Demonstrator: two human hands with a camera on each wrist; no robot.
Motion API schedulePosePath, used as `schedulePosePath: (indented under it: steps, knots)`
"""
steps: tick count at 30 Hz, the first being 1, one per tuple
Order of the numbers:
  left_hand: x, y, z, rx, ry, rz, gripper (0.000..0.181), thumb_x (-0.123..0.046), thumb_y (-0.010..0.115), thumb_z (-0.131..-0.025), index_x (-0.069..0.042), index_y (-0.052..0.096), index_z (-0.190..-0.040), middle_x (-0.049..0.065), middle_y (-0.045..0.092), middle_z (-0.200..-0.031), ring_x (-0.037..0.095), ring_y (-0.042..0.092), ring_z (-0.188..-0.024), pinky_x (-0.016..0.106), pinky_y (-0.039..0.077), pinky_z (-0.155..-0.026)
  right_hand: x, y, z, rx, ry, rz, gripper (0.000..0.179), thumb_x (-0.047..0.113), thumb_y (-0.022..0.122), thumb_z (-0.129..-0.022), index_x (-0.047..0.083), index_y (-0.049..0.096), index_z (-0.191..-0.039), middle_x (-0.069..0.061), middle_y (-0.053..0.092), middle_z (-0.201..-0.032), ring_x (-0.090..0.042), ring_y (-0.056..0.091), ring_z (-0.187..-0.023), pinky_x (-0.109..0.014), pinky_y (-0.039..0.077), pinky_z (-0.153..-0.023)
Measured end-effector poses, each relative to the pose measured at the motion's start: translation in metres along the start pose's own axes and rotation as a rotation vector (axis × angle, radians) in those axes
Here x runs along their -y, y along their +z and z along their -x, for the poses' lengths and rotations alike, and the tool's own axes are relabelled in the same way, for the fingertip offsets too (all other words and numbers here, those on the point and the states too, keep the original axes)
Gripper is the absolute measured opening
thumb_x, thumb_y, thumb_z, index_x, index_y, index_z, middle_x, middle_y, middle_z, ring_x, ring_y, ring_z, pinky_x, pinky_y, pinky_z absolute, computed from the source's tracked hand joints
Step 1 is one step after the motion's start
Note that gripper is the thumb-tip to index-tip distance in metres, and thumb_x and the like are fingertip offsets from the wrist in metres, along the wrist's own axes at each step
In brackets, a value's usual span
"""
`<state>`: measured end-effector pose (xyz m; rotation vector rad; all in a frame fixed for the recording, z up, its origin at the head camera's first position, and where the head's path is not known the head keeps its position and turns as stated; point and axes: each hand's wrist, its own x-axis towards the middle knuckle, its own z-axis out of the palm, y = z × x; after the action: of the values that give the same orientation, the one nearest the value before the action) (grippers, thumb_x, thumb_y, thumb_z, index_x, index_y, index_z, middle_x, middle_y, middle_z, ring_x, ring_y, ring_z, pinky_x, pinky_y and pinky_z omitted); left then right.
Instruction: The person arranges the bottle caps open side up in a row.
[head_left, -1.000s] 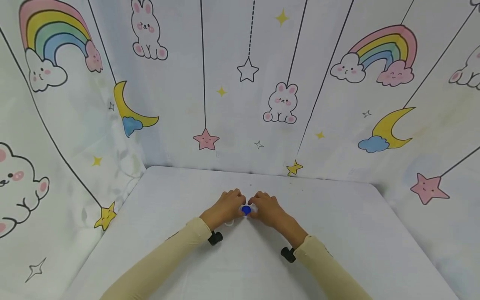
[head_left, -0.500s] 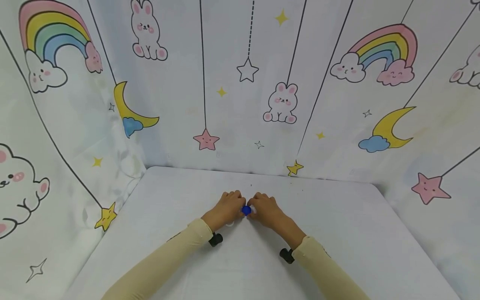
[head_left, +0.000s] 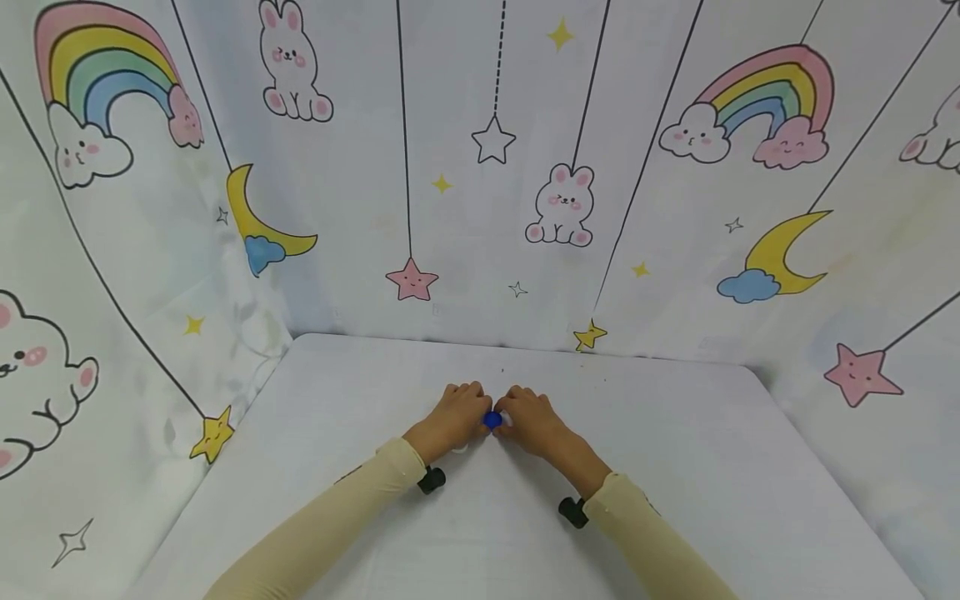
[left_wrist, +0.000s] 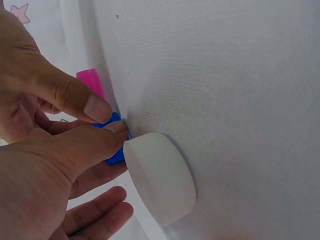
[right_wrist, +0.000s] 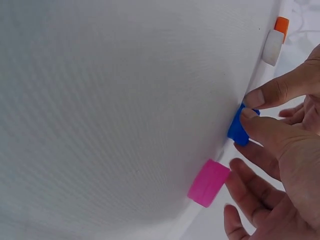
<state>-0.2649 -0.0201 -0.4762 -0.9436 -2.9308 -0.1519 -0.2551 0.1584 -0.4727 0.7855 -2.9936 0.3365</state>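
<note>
A small blue piece (head_left: 492,420) is between my two hands, low over the white table. My left hand (head_left: 453,420) pinches its left side; my right hand (head_left: 529,422) pinches its right side. In the left wrist view, both thumbs press over the blue piece (left_wrist: 117,155), their tips nearly meeting. Fingers hide much of it, and its exact kind cannot be told. A thick, rounded white piece (left_wrist: 160,177) stands close beside my left hand. Near my right fingertips in the right wrist view is a pink block (right_wrist: 209,183).
Beyond the left hand, in the right wrist view, an orange piece (right_wrist: 282,26) stands behind the white one (right_wrist: 272,47). The white tabletop (head_left: 480,525) spreads around both arms. A cloth wall (head_left: 480,217) with printed rabbits, stars and rainbows encloses its back and sides.
The hands have drawn slightly closer around the blue piece, which looks rounder than a second ago. Over the last half second they barely move; the head view shifts a little.
</note>
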Motion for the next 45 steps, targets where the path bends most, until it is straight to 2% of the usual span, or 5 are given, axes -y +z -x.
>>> schedulePosePath:
  steps: [14,18,29,39,45]
  knots:
    - [-0.001,-0.003,0.003,-0.131,0.087,-0.145,0.035,-0.040,0.076,-0.090,-0.015,0.062,-0.110,0.002,0.053,-0.110,0.019,0.054,-0.100,0.038,0.042,-0.089,-0.003,-0.013,0.001,0.034,0.025,-0.028,0.026,0.030,0.078,-0.089,0.012,0.073,-0.107,-0.001,0.061,-0.106,-0.023,0.056,-0.101,-0.049,0.044,-0.088]
    - [-0.002,-0.007,0.006,-0.152,0.118,-0.134,0.037,-0.038,0.075,-0.090,-0.016,0.059,-0.114,0.001,0.051,-0.110,0.018,0.051,-0.100,0.037,0.041,-0.091,-0.005,-0.016,0.002,0.035,0.019,-0.042,0.023,0.032,0.077,-0.089,0.013,0.073,-0.100,-0.002,0.062,-0.106,-0.021,0.055,-0.099,-0.047,0.042,-0.087]
    - [-0.006,-0.017,0.012,-0.221,0.182,-0.093,0.028,-0.031,0.079,-0.088,-0.016,0.063,-0.107,0.001,0.053,-0.111,0.018,0.052,-0.100,0.037,0.041,-0.092,-0.005,-0.025,0.005,0.029,-0.009,-0.101,0.020,0.035,0.074,-0.090,0.015,0.074,-0.091,-0.001,0.063,-0.105,-0.020,0.054,-0.095,-0.051,0.040,-0.087]
    - [-0.004,-0.018,0.014,-0.203,0.193,-0.053,0.021,-0.031,0.077,-0.090,-0.016,0.070,-0.103,0.001,0.054,-0.114,0.019,0.054,-0.101,0.038,0.040,-0.090,-0.003,-0.025,0.010,0.007,-0.044,-0.135,0.026,0.034,0.071,-0.092,0.009,0.073,-0.098,-0.002,0.064,-0.097,-0.017,0.056,-0.086,-0.047,0.042,-0.079]
    - [0.000,-0.017,0.012,-0.133,0.133,0.027,0.018,-0.033,0.073,-0.094,-0.016,0.072,-0.101,0.001,0.056,-0.114,0.019,0.055,-0.102,0.040,0.042,-0.091,-0.005,-0.020,0.012,-0.053,-0.074,-0.122,0.022,0.033,0.069,-0.095,0.013,0.075,-0.102,-0.002,0.063,-0.106,-0.019,0.055,-0.094,-0.044,0.041,-0.080]
